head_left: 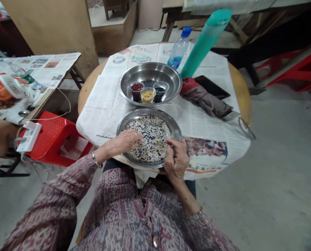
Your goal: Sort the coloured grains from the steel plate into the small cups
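A shallow steel tray sits at the table's near edge, filled with mixed grains, mostly white with black, red and yellow ones among them. My left hand hangs over the tray's left side, its fingers bent together at the grains; what lies in them, if anything, is hidden. At the right rim is my right hand, index finger stretched over the grains and thumb apart from it. Behind the tray, a steel basin holds clear cups of red beans, yellow grains and black beans.
Newspaper covers the round table. At its back stand a water bottle and a tall green cylinder. A folded umbrella and a dark tablet lie right. To the left are a red stool and a power strip.
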A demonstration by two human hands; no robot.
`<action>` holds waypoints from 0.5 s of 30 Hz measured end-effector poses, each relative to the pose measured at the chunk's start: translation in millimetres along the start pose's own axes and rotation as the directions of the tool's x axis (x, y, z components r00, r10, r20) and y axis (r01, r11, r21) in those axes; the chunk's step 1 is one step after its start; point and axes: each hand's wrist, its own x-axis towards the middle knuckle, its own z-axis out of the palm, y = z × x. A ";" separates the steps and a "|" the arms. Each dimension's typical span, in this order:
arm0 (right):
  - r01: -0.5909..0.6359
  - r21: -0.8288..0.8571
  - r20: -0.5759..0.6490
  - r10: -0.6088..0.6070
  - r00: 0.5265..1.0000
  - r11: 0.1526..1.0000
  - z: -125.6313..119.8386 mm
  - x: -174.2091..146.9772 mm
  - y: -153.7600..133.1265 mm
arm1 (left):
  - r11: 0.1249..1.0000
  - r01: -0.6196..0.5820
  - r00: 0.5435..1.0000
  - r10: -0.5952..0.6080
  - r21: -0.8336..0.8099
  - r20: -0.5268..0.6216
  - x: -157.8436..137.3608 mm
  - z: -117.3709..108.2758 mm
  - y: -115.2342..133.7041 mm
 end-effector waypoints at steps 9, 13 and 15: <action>0.015 -0.011 0.007 -0.015 1.000 1.000 -0.6 -0.4 1.5 | 1.000 -0.009 0.999 0.009 -0.003 0.036 -0.3 17.0 14.6; 0.017 -0.007 0.005 -0.017 1.000 1.000 -0.9 -0.1 0.3 | 0.995 0.084 0.978 -0.071 0.058 -0.195 26.9 16.9 21.9; 0.011 -0.003 0.005 -0.011 1.000 1.000 -1.1 -0.2 -0.2 | 0.990 0.108 0.969 -0.085 0.091 -0.232 35.3 15.3 23.1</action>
